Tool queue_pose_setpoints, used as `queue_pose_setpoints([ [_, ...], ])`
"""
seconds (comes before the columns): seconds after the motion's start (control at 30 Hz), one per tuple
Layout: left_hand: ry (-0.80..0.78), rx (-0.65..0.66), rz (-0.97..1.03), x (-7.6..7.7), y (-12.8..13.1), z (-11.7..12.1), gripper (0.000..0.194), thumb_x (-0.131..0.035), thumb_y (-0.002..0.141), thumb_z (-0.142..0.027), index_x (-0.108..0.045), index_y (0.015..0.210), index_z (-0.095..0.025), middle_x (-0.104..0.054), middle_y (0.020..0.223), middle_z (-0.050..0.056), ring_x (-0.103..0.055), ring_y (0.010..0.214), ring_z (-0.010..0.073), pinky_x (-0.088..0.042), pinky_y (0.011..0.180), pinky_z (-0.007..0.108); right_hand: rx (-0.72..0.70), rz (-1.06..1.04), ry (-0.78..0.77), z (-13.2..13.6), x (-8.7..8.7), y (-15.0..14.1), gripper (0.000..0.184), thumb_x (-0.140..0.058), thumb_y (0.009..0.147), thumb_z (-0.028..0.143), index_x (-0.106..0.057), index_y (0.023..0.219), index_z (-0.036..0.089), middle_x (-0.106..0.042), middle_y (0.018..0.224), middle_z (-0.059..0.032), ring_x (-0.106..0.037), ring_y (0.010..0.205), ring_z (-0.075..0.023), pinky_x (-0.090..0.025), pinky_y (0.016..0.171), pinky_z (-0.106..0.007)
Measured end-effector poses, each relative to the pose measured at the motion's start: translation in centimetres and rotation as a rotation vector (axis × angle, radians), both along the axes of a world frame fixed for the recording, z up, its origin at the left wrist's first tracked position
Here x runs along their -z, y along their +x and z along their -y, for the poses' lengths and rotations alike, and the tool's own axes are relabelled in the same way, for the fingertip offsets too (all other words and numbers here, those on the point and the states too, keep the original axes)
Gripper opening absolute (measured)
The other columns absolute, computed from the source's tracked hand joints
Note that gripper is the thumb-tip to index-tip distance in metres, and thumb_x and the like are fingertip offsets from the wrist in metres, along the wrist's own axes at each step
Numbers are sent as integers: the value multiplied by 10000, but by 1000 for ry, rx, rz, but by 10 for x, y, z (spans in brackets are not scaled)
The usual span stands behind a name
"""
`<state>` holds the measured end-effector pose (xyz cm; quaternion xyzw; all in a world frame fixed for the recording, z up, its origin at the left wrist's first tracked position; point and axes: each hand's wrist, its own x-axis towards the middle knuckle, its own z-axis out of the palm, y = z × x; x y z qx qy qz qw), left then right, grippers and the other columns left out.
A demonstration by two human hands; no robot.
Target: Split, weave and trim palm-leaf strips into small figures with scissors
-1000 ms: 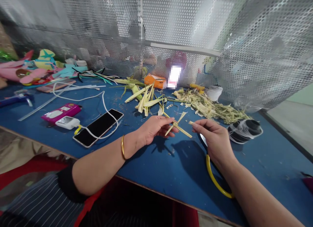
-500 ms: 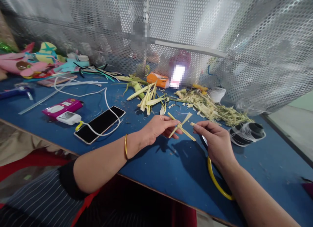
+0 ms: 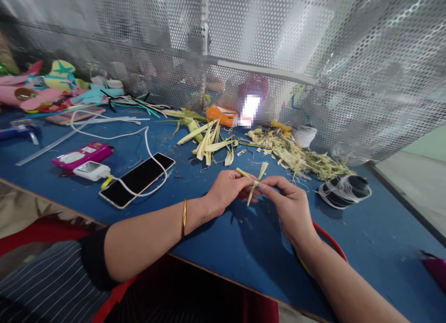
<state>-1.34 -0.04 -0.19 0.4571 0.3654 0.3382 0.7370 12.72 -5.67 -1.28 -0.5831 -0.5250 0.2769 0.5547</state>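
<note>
A small cross-shaped piece of pale yellow-green leaf strips (image 3: 262, 170) is held above the blue table, its ends sticking out in different directions. My left hand (image 3: 226, 188) pinches it from the left, thumb on top near the middle. From the right, my right hand (image 3: 292, 207) pinches at the crossing with thumb and forefinger, and its fingertips hide part of the strips. Behind my hands lies a bunch of pale leaves (image 3: 209, 144). To its right is a heap of shredded plant pieces (image 3: 299, 153).
A spool wound with thread (image 3: 343, 190) stands right of my right hand. Beneath my right forearm is a red-and-yellow ring (image 3: 332, 242). On the left lie a black-screened phone (image 3: 139, 181), a magenta device (image 3: 83, 156) and a white cable (image 3: 148, 149). A perforated screen (image 3: 261, 44) stands behind.
My right hand, pinching a small strip end apart from the cross, has moved left to its middle. The cross has turned slightly between my fingers. The view has shifted a little.
</note>
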Motion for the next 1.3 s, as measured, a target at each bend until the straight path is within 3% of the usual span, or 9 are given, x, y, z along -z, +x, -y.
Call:
queue_pose_setpoints([
  [0.53,25,33,20,-3,1,5,173,-577,817,-190,-732,857,-122,-713,663,59,-670,544,147,-528,608,282,21,-347,-128,0,-6,-6,174,-786,620,309,-650,626,200,-672,680,-5,-603,700,-168,-454,721,-314],
  [0.93,73,31,-3,4,2,3,111,-635,812,-200,-701,856,-123,-716,729,55,-676,557,136,-512,564,243,-5,-378,-159,-1,-6,-4,231,-808,590,343,-642,652,195,-674,633,-3,-623,645,-173,-469,660,-307],
  [1.03,91,22,-8,4,2,3,109,-637,814,-205,-696,859,-125,-715,729,53,-671,553,134,-518,569,253,16,-237,-142,-2,-2,-2,224,-766,660,376,-641,694,194,-681,670,-21,-621,675,-189,-468,679,-326],
  [1.1,91,12,-14,3,2,3,111,-631,817,-205,-695,858,-124,-713,726,54,-668,554,135,-522,580,263,77,-20,-77,-2,-1,1,199,-726,719,377,-648,758,198,-687,751,-36,-616,732,-203,-462,706,-339],
  [1.2,74,5,-3,2,1,1,120,-636,812,-220,-697,850,-125,-704,702,46,-661,563,131,-532,623,285,131,470,201,3,-5,7,90,-653,808,292,-652,862,221,-681,883,-49,-610,871,-226,-441,795,-371],
  [1.3,65,-31,18,4,1,0,117,-676,772,-237,-700,801,-126,-681,667,22,-621,557,104,-519,623,266,-54,949,465,8,-13,9,123,-572,860,167,-659,909,240,-684,918,-38,-605,876,-206,-391,907,-402],
])
